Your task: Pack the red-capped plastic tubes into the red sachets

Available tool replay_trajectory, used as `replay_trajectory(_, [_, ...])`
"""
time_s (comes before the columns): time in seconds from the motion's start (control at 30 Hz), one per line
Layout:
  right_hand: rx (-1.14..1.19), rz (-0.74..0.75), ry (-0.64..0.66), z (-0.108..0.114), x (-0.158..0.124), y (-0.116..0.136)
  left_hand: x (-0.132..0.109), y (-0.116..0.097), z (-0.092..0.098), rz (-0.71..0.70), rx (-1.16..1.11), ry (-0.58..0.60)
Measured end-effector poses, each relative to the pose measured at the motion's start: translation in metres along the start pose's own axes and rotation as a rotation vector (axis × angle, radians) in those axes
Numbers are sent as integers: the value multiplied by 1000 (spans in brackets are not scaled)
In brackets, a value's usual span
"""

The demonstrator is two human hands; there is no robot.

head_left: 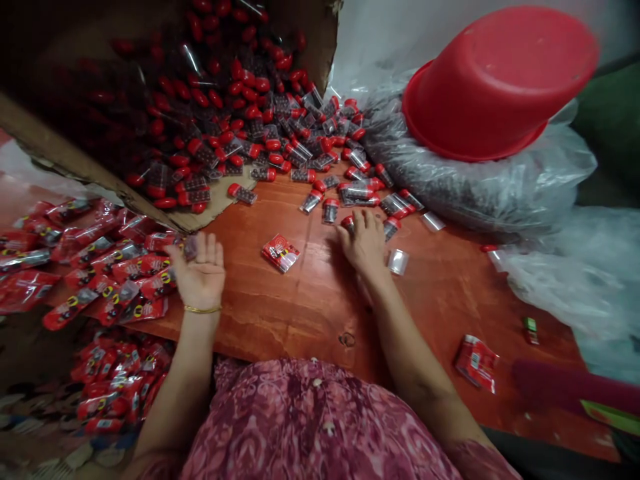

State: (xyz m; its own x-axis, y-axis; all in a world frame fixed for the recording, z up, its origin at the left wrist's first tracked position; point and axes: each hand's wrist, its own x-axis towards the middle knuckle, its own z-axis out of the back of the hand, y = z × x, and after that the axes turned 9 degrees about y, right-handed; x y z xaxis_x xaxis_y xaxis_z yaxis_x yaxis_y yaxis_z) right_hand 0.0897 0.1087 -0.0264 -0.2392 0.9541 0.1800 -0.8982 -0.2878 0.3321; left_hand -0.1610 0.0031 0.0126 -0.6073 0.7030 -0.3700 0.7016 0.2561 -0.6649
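Observation:
My left hand [201, 272] is palm up with its fingers stretched out, beside a pile of red printed packets [120, 263]. A small dark item [191, 247] shows between its thumb and fingers; whether the hand touches it I cannot tell. My right hand [364, 245] reaches palm down over small clear containers with red caps [330, 211], its fingers spread. One red cap [348, 223] shows between thumb and forefinger, partly hidden. On the table between my hands lies a stack of red printed cards or wrappers [281, 253].
A cardboard box [75, 150] lies on its side, spilling red-capped containers. A red tub [490, 87] sits upside down on a filled plastic bag [480, 187]. A clear piece [398, 262], a red packet [477, 363] and a small green-topped item [531, 331] lie on the wooden table [295, 320].

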Motion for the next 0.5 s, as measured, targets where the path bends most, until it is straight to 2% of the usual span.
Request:
replay_trajectory(0.07, [-86, 1, 126, -5, -2, -18, 4, -5, 6, -98, -10, 40])
replay_trajectory(0.13, [-112, 52, 183, -8, -15, -23, 0, 6, 5, -57, 141, 104])
replay_trajectory(0.2, [-121, 102, 184, -10, -35, -19, -7, 28, -1, -16, 490, 173])
replay_trajectory(0.3, [-113, 115, 137, -11, -61, -12, -11, 56, -12, -235, 1140, 414])
replay_trajectory(0.37, [-78, 105, 90, -11, -69, -12, -7, 65, -16, -348, 1486, 528])
replay_trajectory(0.43, [-25, 107, 48, -11, -71, -14, -1, 66, -16, -355, 1691, 593])
replay_trajectory(0.5, [32, 117, 8, -9, -69, -12, 6, 64, -15, -342, 1769, 631])
